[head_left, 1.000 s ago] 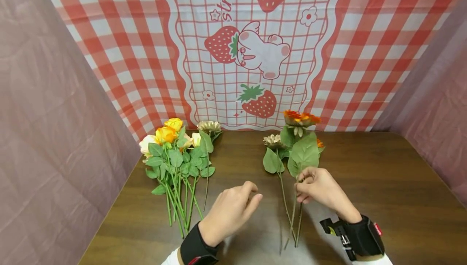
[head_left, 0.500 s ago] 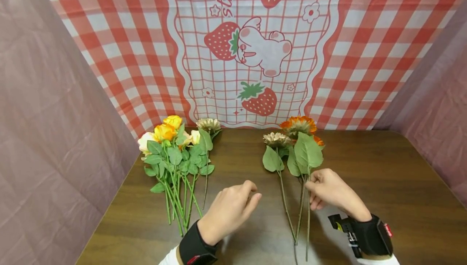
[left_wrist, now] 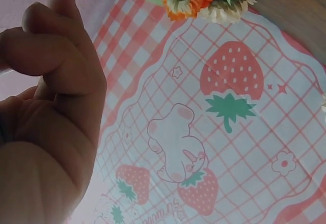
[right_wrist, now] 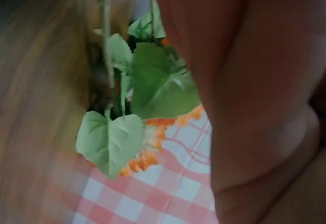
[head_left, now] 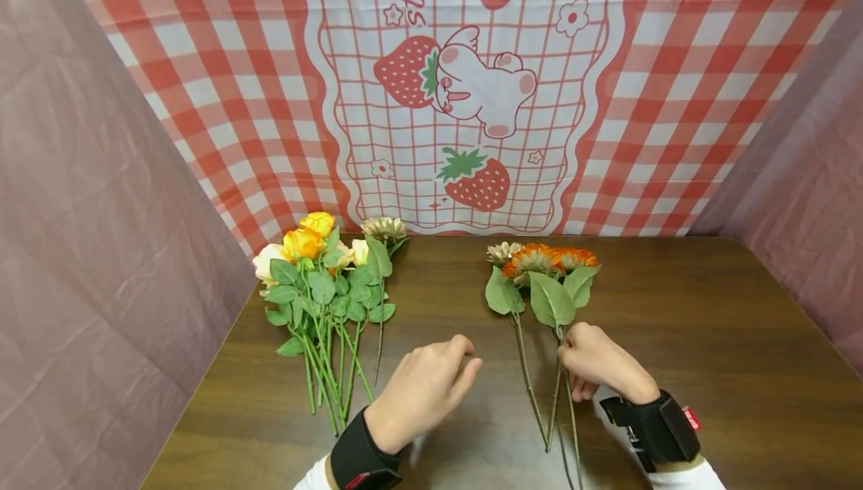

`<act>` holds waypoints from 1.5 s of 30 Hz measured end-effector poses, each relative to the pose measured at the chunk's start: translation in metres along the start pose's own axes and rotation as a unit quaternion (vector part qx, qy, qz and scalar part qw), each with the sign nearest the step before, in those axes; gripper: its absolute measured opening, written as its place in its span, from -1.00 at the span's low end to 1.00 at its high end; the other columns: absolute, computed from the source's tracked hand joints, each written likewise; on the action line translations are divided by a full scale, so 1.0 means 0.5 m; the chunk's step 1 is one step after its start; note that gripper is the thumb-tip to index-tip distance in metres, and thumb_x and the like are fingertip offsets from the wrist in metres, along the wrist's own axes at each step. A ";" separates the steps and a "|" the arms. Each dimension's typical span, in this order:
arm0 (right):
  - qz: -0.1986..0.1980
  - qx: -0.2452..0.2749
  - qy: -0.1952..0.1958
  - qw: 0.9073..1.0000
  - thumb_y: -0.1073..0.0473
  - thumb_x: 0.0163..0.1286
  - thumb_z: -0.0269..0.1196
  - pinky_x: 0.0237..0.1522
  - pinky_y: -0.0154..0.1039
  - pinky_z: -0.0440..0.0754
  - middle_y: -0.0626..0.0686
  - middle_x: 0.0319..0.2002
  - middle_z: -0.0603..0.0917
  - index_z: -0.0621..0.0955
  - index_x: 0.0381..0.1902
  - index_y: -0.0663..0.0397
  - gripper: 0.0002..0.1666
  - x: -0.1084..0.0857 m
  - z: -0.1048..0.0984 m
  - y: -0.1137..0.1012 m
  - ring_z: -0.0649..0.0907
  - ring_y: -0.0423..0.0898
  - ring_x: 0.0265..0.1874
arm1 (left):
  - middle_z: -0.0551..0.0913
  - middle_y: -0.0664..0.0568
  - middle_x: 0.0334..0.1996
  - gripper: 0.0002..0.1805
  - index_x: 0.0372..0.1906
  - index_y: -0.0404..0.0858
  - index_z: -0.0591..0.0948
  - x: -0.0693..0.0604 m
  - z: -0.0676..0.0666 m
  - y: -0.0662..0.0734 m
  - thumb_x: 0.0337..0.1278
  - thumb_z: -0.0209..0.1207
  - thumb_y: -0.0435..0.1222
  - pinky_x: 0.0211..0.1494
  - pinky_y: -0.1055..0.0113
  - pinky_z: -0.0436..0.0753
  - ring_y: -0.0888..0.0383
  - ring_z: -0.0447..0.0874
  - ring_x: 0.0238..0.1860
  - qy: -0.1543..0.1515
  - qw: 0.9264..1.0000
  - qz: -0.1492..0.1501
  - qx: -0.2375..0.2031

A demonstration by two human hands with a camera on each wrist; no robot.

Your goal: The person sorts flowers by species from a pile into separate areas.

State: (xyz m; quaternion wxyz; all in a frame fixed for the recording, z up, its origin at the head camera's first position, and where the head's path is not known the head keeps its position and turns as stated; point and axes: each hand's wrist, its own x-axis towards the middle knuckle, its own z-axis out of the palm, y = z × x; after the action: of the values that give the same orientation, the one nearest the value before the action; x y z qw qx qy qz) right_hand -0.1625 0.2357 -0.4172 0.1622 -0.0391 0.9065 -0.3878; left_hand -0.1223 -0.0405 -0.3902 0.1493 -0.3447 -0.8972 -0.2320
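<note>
My left hand idles, fingers loosely bent, holding nothing | my right hand, nearer the orange flowers, pinches a stem running near to far | those blooms lie ahead, slightly left, on the table | yellow roses well apart, left | checked cloth behind

Behind the far edge of the brown, wood-grained tabletop hangs a red-and-white checked cloth, printed with strawberries. Along the left and right edges there is plain, wrinkled pinkish fabric. A pale shine lies toward the near edge.
</note>
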 end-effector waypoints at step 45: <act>-0.070 -0.117 -0.010 0.991 0.17 0.46 0.11 -0.72 -0.26 0.44 -0.08 -0.81 0.48 0.45 -0.65 0.00 -0.59 0.002 0.027 -0.025 0.51 -0.18 -0.86 | 0.56 0.01 -0.64 -0.82 -0.38 -0.24 0.51 -0.008 -0.045 -0.085 0.32 0.21 -0.27 -0.64 0.22 0.49 0.05 0.59 -0.63 -0.014 0.986 -0.141 0.084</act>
State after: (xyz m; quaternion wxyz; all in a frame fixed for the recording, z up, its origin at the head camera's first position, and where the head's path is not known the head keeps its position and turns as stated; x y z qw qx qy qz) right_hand -0.1598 0.2174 -0.4174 0.1383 -0.1249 0.9391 -0.2889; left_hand -0.1464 -0.0824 -0.3861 0.1310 -0.2045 -0.9551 -0.1698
